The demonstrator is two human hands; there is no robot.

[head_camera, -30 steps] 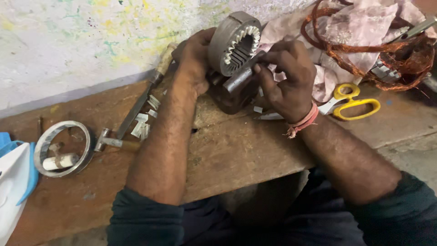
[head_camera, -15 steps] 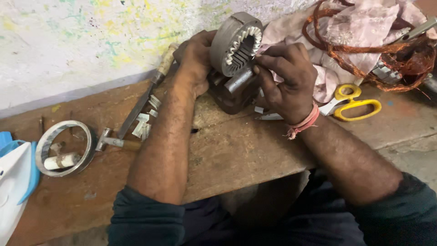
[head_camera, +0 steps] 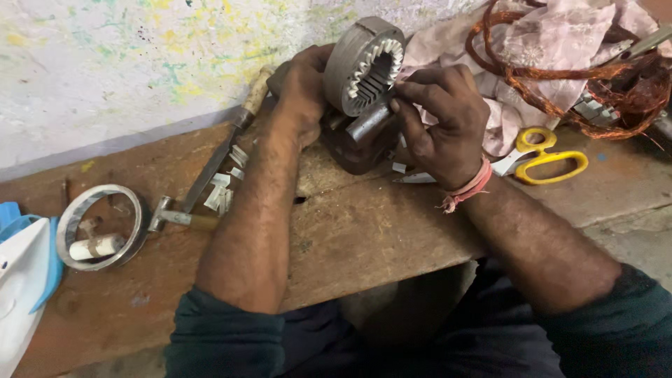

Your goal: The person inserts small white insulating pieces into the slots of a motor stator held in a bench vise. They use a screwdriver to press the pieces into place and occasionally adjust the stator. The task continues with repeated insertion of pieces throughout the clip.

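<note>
In the head view, a grey metal stator core (head_camera: 364,66), a ring with slots and teeth on its inner side, stands tilted on a dark round block (head_camera: 353,150) at the far edge of the wooden bench (head_camera: 364,238). The left hand (head_camera: 304,87) is just left of the core and holds its outer wall; the fingers are curled around the back, so how they lie there I cannot tell. The right hand (head_camera: 441,122) is just right of the core. Its fingertips (head_camera: 406,80) are pressed together at the rim of the opening, touching the teeth on the right side; whether something small is pinched between them is not clear. A short metal rod (head_camera: 367,122) sticks out below the core, under the right hand's thumb.

Left of the core, a long file with a wooden handle (head_camera: 224,150) lies diagonally on the bench, with small pale paper strips (head_camera: 222,189) beside it. Further left lies a metal ring (head_camera: 98,225) with a white roll inside. Right of the core are yellow-handled scissors (head_camera: 549,157), a pink cloth (head_camera: 553,42) and tangled copper wire (head_camera: 595,98).
</note>
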